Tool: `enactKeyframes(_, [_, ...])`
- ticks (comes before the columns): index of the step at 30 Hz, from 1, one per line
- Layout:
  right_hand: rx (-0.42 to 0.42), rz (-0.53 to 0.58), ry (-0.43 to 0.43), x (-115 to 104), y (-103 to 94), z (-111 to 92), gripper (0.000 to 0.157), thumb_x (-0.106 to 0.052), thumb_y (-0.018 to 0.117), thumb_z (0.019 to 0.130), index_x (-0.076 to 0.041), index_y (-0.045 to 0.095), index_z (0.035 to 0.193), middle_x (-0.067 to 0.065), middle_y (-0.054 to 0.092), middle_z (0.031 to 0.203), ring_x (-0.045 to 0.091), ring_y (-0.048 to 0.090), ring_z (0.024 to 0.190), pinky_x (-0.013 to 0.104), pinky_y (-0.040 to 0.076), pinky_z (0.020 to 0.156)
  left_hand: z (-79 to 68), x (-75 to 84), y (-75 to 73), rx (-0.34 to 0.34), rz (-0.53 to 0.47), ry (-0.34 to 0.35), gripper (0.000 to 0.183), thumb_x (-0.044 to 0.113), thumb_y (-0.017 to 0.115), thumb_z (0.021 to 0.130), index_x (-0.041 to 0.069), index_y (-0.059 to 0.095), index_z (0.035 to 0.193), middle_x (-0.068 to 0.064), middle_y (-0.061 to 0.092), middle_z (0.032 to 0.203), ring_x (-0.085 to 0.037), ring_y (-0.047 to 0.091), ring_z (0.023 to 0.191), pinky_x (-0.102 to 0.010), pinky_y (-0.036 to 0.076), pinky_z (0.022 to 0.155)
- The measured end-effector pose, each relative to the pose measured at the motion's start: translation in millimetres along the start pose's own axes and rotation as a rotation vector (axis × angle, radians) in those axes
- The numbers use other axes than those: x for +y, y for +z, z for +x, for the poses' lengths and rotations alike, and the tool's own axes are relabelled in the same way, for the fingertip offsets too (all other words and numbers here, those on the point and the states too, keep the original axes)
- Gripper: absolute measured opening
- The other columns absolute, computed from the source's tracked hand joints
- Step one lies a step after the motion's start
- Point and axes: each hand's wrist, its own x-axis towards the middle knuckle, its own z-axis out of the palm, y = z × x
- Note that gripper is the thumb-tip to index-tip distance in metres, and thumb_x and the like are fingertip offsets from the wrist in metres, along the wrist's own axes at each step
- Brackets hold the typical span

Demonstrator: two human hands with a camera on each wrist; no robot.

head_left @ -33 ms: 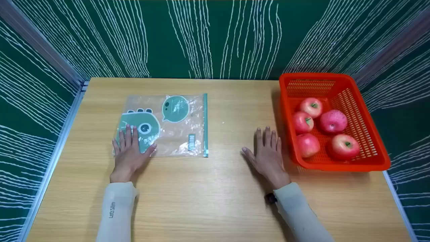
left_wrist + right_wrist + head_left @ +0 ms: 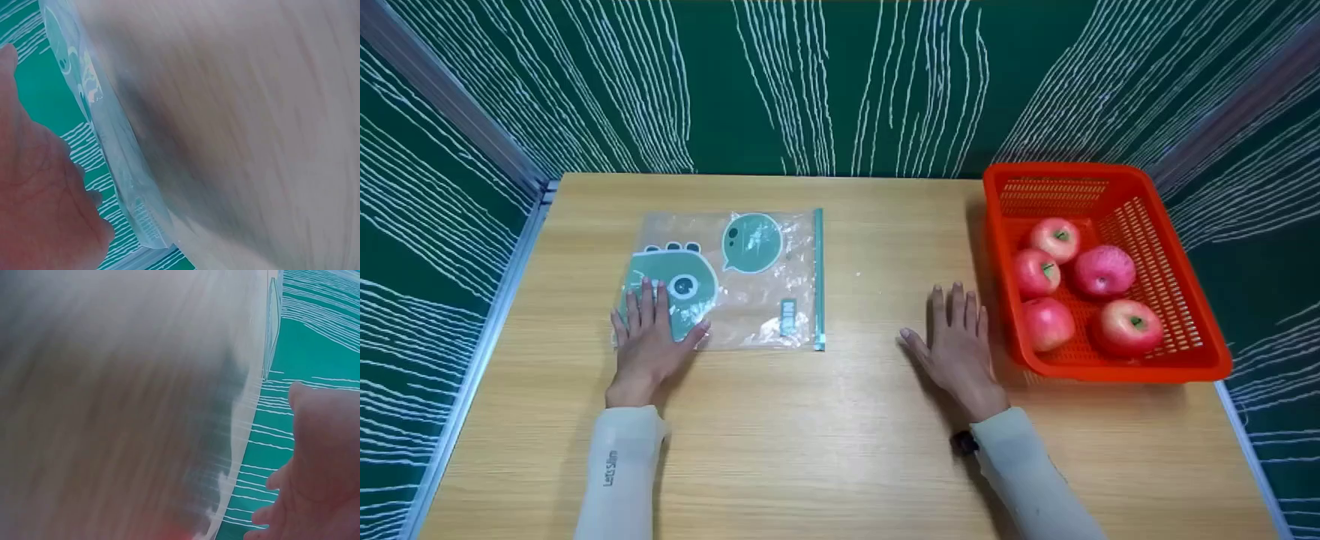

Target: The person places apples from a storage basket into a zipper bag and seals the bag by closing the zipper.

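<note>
A clear zip bag (image 2: 750,307) with green cartoon prints lies flat on the table, its green zip strip (image 2: 819,277) along the right side. My left hand (image 2: 649,349) has its fingers straight and spread over the bag's near left corner, palm down. In the left wrist view, part of this hand (image 2: 45,191) shows beside the bag (image 2: 112,140). My right hand (image 2: 960,364) lies palm down with straight fingers, left of an orange plastic basket (image 2: 1192,300) and apart from it. Several apples (image 2: 1104,271) sit inside the basket. Neither hand holds anything.
The wooden table (image 2: 825,450) has a green wall (image 2: 855,90) with white wavy lines behind it and more such panels at both sides. Metal rails (image 2: 480,352) run along the table's sides. The basket stands near the right edge.
</note>
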Motion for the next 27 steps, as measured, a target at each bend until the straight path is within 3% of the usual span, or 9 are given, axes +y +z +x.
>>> enactKeyframes(17, [0.040, 0.057, -0.005, -6.2, 0.1, 2.4, 0.088, -0.046, 0.060, 0.105, 0.002, 0.019, 0.166, 0.034, 0.010, 0.171, 0.055, 0.011, 0.157, 0.068, 0.005, 0.129, 0.1, 11.6, 6.6, 0.005, 0.007, 0.010, 0.103, 0.067, 0.046, 0.102, 0.006, -0.002, 0.169, -0.019, -0.012, 0.176, -0.045, -0.017, 0.160, -0.064, -0.020, 0.125])
enactKeyframes(27, [0.057, 0.093, -0.015, -13.2, 1.2, 3.0, 0.086, -0.043, 0.062, 0.104, 0.002, 0.022, 0.166, 0.034, 0.013, 0.170, 0.054, 0.013, 0.156, 0.068, 0.006, 0.129, 0.7, 28.8, 9.5, 0.010, 0.004, 0.046, 0.103, 0.068, 0.046, 0.103, 0.004, -0.002, 0.169, -0.019, -0.009, 0.177, -0.044, -0.014, 0.161, -0.063, -0.018, 0.127])
